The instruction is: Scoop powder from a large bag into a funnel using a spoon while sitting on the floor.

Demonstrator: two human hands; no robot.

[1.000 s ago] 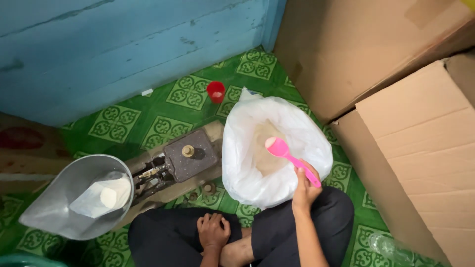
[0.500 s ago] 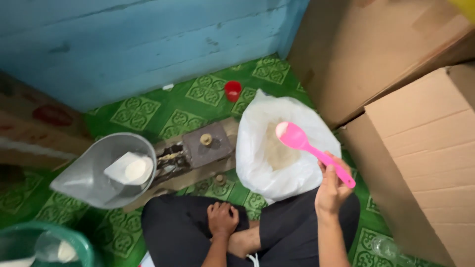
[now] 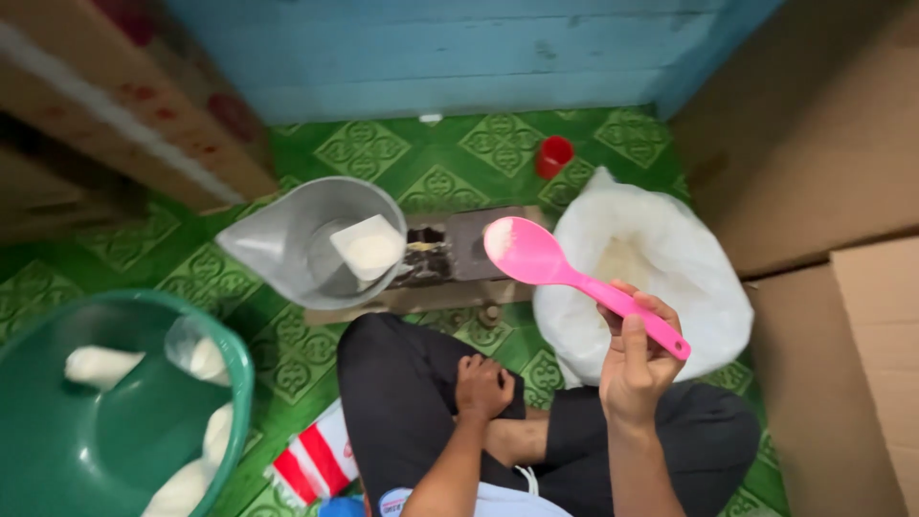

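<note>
My right hand (image 3: 634, 362) grips the handle of a pink plastic scoop (image 3: 565, 275), raised level with a little white powder in its bowl. The scoop's bowl hovers between a wide white sack (image 3: 661, 287) of pale powder on the right and a small weighing scale (image 3: 455, 257) in the middle. On the scale's left end sits a clear grey funnel-shaped container (image 3: 297, 239) with a small filled plastic bag (image 3: 367, 245) inside. My left hand (image 3: 483, 388) rests closed on my crossed legs in dark trousers, holding nothing.
A green basin (image 3: 115, 421) at lower left holds several filled clear bags. A red cup (image 3: 553, 156) stands near the blue wooden wall. Cardboard boxes (image 3: 833, 191) crowd the right side, wooden boards the upper left. A red-and-white packet (image 3: 311, 464) lies by my knee on green patterned flooring.
The scoop came up out of the white sack and swung left toward the scale. The view shifted left, bringing the green basin into sight. My left hand stayed on my legs.
</note>
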